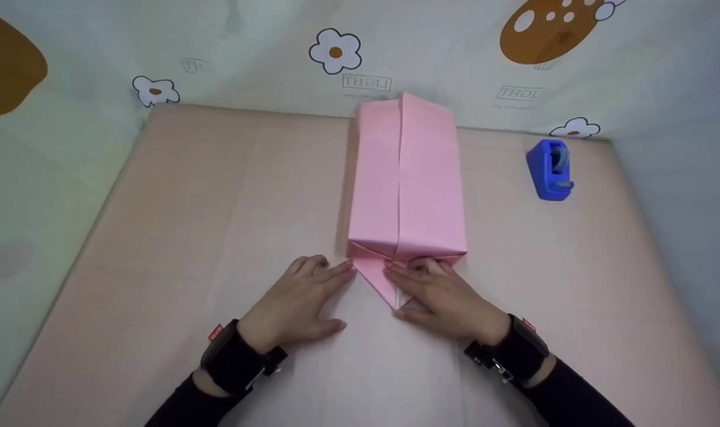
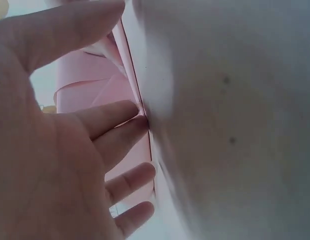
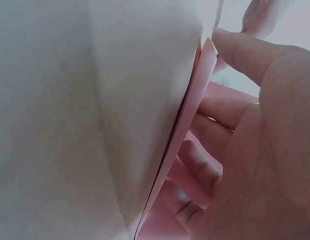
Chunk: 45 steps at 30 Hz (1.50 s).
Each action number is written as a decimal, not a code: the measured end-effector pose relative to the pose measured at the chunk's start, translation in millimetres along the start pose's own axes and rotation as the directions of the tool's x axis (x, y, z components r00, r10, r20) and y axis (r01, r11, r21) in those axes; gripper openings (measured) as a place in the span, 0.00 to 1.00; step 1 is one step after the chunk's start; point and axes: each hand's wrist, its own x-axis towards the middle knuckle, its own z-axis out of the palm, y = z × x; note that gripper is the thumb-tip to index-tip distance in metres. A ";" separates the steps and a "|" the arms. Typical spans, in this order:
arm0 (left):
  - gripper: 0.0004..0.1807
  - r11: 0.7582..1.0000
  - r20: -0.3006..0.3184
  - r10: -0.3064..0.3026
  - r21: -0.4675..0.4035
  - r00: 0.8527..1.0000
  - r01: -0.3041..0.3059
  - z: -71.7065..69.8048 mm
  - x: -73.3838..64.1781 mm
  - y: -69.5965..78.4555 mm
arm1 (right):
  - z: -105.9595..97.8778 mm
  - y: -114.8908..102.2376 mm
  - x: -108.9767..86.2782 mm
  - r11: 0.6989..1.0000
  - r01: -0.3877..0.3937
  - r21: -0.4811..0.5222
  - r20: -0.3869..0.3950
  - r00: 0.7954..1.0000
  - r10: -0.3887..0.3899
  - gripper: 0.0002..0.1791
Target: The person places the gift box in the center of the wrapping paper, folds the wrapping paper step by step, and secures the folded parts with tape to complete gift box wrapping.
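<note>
A box wrapped in pink paper [image 1: 428, 184] lies on the table, with a seam running down its top. From its near end a folded triangular flap [image 1: 376, 279] points toward the person, flat near the tabletop. My right hand [image 1: 449, 296] rests on this flap with its fingers on the paper and its thumb at the flap's tip. Beside the flap's left edge is my left hand [image 1: 298, 296], fingertips right at the box's near left corner and thumb spread apart. In the left wrist view the left fingers [image 2: 115, 117] extend along the pink paper's edge.
A blue tape dispenser [image 1: 551, 172] stands at the table's far right. Behind the table hangs a pale cloth [image 1: 265, 59] printed with flowers and brown shapes. The box's far end reaches the back edge of the pinkish tabletop [image 1: 217, 196].
</note>
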 end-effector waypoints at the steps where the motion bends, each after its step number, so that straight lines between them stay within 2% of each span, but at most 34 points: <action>1: 0.45 0.999 -0.005 0.016 0.028 1.000 -0.016 -0.4 0.4 0.9 | 0.0 0.0 0.2 1.000 0.001 0.001 -0.001 1.000 -0.001 0.38; 5: 0.42 0.985 -0.033 0.086 0.156 0.996 -0.080 0.2 1.8 6.4 | 0.4 0.2 0.3 1.000 0.004 -0.001 -0.008 1.000 -0.004 0.38; 11: 0.38 0.955 -0.074 0.218 0.224 0.973 -0.197 4.6 3.4 20.5 | 0.7 -0.1 -0.2 1.000 0.007 -0.015 -0.018 1.000 -0.007 0.38; 14: 0.38 0.933 -0.063 0.257 0.276 0.964 -0.231 7.8 4.2 29.6 | 1.1 0.0 -0.5 1.000 0.005 -0.016 -0.023 1.000 -0.006 0.38; 18: 0.41 0.910 0.006 0.278 0.319 0.961 -0.266 12.1 4.1 42.3 | 1.7 -0.3 -0.6 1.000 0.005 -0.013 -0.020 1.000 -0.005 0.37; 23: 0.45 0.906 0.096 0.267 0.315 0.959 -0.283 16.2 1.6 56.5 | 1.7 -0.1 -1.0 1.000 0.016 -0.017 -0.013 1.000 -0.016 0.37; 27: 0.42 0.901 0.112 0.281 0.309 0.953 -0.303 17.3 1.0 61.7 | 1.3 0.9 -1.6 0.999 0.033 -0.017 -0.012 0.999 -0.034 0.39; 30: 0.39 0.906 0.115 0.307 0.269 0.945 -0.327 17.0 1.9 61.6 | 1.1 2.0 -2.8 0.999 0.045 -0.014 -0.011 0.999 -0.045 0.40; 33: 0.34 0.921 0.088 0.330 0.187 0.940 -0.341 13.5 4.0 56.3 | 0.9 2.9 -3.9 0.999 0.050 -0.010 -0.002 0.999 -0.050 0.42; 35: 0.28 0.926 0.020 0.358 0.124 0.934 -0.357 9.1 6.9 50.3 | 1.0 3.2 -4.0 0.999 0.053 -0.002 0.004 0.999 -0.053 0.43; 37: 0.20 0.913 -0.090 0.399 0.127 0.912 -0.387 4.1 11.4 43.8 | 0.2 3.3 -3.6 0.998 0.061 -0.001 0.006 0.998 -0.061 0.43; 40: 0.09 0.867 -0.228 0.475 0.289 0.850 -0.407 -3.1 21.4 36.1 | -3.2 4.0 -4.6 0.996 0.085 -0.010 0.002 0.996 -0.085 0.43; 42: 0.06 0.816 -0.254 0.520 0.430 0.815 -0.387 -5.8 28.6 32.8 | -7.2 5.0 -6.0 0.994 0.107 -0.017 0.006 0.994 -0.107 0.43; 44: 0.05 0.754 -0.223 0.558 0.538 0.799 -0.376 -6.4 35.3 31.2 | -12.1 6.4 -8.2 0.992 0.126 -0.005 0.016 0.992 -0.126 0.42; 45: 0.05 0.725 -0.199 0.571 0.578 0.796 -0.375 -5.8 38.3 30.9 | -14.4 7.2 -9.2 0.991 0.130 0.010 0.023 0.991 -0.130 0.42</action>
